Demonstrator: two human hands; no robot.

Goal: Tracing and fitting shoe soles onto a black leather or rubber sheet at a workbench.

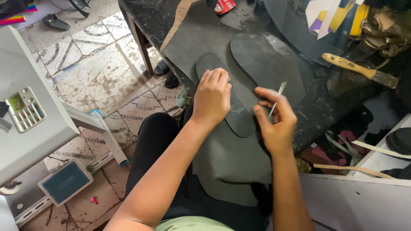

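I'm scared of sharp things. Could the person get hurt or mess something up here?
Maybe. The right hand holds a thin blade close to the left hand, which presses the dark sole piece flat; a slip might nick those fingers. The grey sheet droops off the table onto the lap, so it might slide and spoil the cut.

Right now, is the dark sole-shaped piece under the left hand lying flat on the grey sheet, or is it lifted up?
Flat. The left hand presses the sole-shaped piece down onto the grey sheet; its visible outline sits flush, with no raised edge showing.
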